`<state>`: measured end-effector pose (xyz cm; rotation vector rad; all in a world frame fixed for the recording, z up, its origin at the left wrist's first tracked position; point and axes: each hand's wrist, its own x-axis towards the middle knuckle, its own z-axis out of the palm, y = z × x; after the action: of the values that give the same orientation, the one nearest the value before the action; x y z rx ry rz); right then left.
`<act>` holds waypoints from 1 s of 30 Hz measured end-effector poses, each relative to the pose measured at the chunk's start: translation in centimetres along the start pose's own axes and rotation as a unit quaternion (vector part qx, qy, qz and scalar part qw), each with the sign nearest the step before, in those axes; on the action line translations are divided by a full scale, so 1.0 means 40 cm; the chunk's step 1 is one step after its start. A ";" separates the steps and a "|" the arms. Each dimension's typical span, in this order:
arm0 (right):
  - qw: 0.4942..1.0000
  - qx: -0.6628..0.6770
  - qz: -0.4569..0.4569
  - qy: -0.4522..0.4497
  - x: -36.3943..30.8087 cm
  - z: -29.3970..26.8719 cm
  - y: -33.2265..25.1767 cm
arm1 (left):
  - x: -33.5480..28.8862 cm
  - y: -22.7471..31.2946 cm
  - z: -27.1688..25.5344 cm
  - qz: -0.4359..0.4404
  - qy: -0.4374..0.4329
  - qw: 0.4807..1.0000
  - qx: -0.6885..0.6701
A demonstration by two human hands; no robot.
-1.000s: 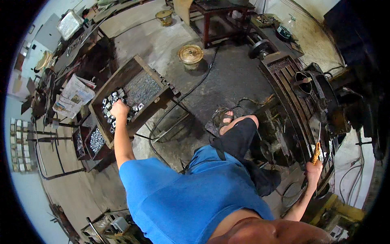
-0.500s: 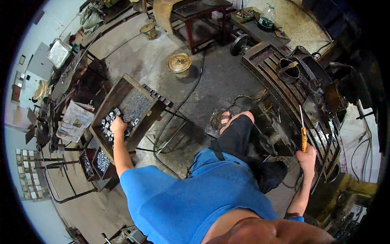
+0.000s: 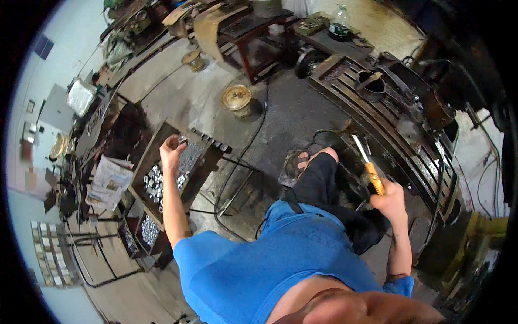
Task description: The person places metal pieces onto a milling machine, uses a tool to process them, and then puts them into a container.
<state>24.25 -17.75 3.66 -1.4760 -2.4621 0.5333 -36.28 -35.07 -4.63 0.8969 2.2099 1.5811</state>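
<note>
Above the wooden tray [image 3: 200, 175] on the left, my left hand [image 3: 170, 153] is closed on a small metal part [image 3: 182, 140], mostly hidden by the fingers. Many similar shiny metal parts [image 3: 155, 181] lie heaped in the tray's near left portion, with fine metal chips [image 3: 190, 156] beside them. On the right, my right hand [image 3: 388, 197] grips a yellow-handled tool [image 3: 373, 177] with a slim pale shaft, like a screwdriver. Its shaft points up and left, blurred by motion, near the slotted machine table [image 3: 350, 89].
Dark metal blocks [image 3: 211, 140] line the tray's far right edge. Below the tray hangs a bin of small parts [image 3: 149, 231]. A lidded bucket [image 3: 237, 101] stands on the floor ahead, beside a dark cable [image 3: 252, 143]. A metal pot [image 3: 370, 85] sits on the machine table.
My left hand has lifted from the heap of metal parts, rising toward the tray's far end with one part. The right hand has swung left, tilting the yellow-handled tool leftward.
</note>
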 end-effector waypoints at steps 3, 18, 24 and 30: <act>0.998 0.014 -0.022 -0.057 0.036 -0.011 -0.101 | 0.007 0.195 0.213 0.053 -0.095 0.989 -0.099; 0.992 -0.026 0.107 -0.056 0.078 -0.076 0.003 | -0.115 0.521 0.944 0.323 -0.393 0.861 -0.002; 0.940 -0.009 0.339 0.037 -0.027 -0.179 0.240 | -0.241 0.652 1.202 0.258 -0.535 0.799 -0.093; 0.923 0.008 0.373 0.095 0.005 -0.155 0.363 | -0.352 0.715 1.505 0.420 -0.475 0.773 0.016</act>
<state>38.10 -10.12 3.27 -2.3191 -1.6795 0.4901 17.05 7.23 -1.80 2.2568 1.1055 0.8836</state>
